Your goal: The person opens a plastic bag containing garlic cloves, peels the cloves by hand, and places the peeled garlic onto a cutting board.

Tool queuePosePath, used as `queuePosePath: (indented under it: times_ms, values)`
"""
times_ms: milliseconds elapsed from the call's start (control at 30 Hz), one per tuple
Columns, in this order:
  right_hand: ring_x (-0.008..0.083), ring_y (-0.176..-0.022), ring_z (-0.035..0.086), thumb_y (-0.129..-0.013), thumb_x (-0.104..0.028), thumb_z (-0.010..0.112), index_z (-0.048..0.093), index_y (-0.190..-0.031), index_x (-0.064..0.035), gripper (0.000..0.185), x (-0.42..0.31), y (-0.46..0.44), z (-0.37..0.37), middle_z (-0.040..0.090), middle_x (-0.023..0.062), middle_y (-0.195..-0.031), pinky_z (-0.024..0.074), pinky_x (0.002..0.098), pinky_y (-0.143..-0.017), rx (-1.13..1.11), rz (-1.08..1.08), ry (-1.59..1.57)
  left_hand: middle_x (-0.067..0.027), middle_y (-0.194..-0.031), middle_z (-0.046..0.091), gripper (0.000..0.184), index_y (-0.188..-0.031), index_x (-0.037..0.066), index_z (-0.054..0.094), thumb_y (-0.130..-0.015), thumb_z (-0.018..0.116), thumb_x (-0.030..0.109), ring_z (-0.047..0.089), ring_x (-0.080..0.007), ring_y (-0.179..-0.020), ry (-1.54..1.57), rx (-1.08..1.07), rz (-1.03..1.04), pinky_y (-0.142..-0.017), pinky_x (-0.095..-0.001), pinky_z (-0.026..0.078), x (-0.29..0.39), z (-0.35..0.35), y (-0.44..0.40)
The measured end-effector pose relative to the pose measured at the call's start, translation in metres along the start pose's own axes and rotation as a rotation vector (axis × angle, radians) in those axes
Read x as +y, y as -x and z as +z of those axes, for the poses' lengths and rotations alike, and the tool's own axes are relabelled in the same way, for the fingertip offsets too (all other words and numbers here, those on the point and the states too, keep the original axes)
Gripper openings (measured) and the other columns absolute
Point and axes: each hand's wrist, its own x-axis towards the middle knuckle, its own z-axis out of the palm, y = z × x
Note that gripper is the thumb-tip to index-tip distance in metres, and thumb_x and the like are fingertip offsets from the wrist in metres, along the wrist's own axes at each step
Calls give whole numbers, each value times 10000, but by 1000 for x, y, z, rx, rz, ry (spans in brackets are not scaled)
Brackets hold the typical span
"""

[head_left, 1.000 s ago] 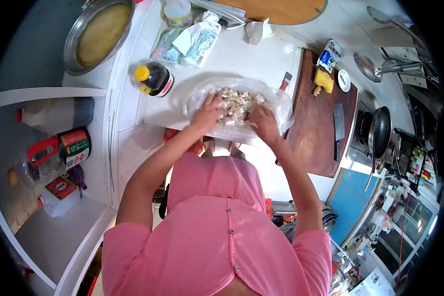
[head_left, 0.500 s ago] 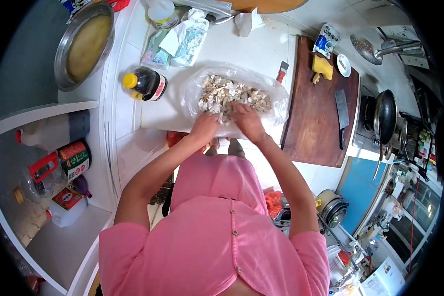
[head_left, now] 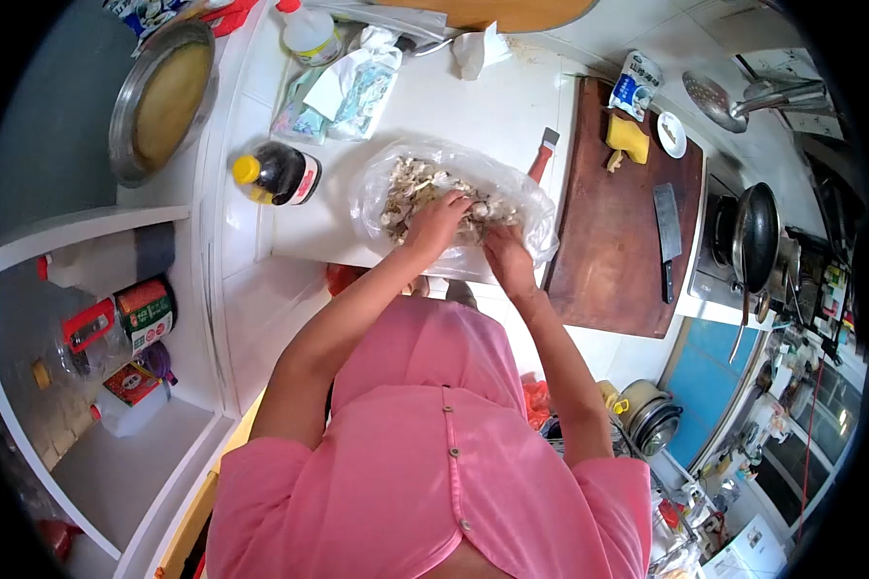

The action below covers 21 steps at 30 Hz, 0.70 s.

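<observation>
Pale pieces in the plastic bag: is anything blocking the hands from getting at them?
Nothing visible is. The left hand and right hand are both right at the pieces, with the bag spread around them. The bottle and knife lie off to either side.

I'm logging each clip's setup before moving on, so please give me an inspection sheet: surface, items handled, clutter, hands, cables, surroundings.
Surface: white counter; brown board on the right.
Items handled: clear plastic bag, spread open, holding pale pieces; their exact kind is unclear.
Clutter: yellow-capped bottle left of the bag; red-handled tool near it; cleaver on the board.
Hands: left hand and right hand both at the pieces; fingertips partly hidden.
Cables: thin red line at far right, possibly a cord.
Surroundings: metal basin with yellowish contents, left; dark pan, right.
</observation>
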Motion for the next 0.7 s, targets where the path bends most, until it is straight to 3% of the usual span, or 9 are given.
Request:
queuePosePath:
  times_ms: [67,133,233,333,433,533,633,667,700]
  values:
    - [307,-1067,526,-790,-69,609,594,-992,-35,205,7,11,4,563,102,-1105,440,376,-882,18,-31,-25,-86,-1081,582,202,-1015,83,599,-823,537,91,612,-307,-922,-9,-96,41,-762,-420,503,0,7,-13]
    - [331,-1070,518,-808,-55,603,608,-961,-10,160,15,14,9,574,135,-1083,433,370,-906,57,67,-94,-74,-1072,586,208,-995,95,602,-788,591,87,619,-304,-906,-50,-238,21,-738,-423,507,3,16,-19]
    - [329,-1045,540,-830,-70,596,606,-955,-7,141,13,13,6,559,140,-1131,459,362,-875,81,119,-114,-79,-1028,597,232,-1002,98,602,-772,610,76,619,-303,-888,-164,-267,35,-724,-425,506,3,32,-23]
    - [311,-961,581,-820,-85,584,601,-938,-34,130,-3,6,-13,543,118,-1147,486,387,-817,95,100,-115,-87,-987,613,231,-1011,88,608,-783,585,56,620,-306,-880,3,-53,10,-719,-420,504,-1,25,-21]
    - [332,-949,576,-777,-45,592,612,-937,-25,162,-14,-6,-24,568,134,-1092,484,398,-816,221,-16,-41,-101,-977,625,223,-1000,75,623,-787,568,39,618,-310,-878,126,25,-186,-727,-408,500,-12,-15,-12]
    - [339,-925,572,-736,-10,591,611,-946,-25,211,-18,-23,-11,588,140,-1026,482,410,-803,170,-102,-124,-107,-995,629,199,-969,65,637,-793,551,28,615,-310,-885,7,2,-197,-745,-393,496,-33,-35,-2]
    - [342,-901,568,-730,-7,586,613,-949,-30,221,-13,-43,25,596,144,-990,479,414,-785,120,-116,-193,-109,-998,621,172,-938,59,641,-807,530,41,612,-315,-880,-3,-61,28,-752,-401,495,-28,-25,7]
    - [360,-892,569,-735,-5,578,612,-948,-28,217,-16,-49,28,599,158,-979,475,423,-786,89,-66,-192,-107,-1028,608,169,-939,56,628,-812,516,65,612,-325,-868,-87,23,134,-745,-418,492,-25,-21,8]
    - [365,-888,572,-742,-8,576,612,-955,-26,217,-16,-54,28,600,164,-972,475,424,-784,96,-21,-192,-108,-1027,603,164,-936,57,623,-811,519,74,612,-326,-868,-149,-13,71,-738,-422,493,-23,-18,7]
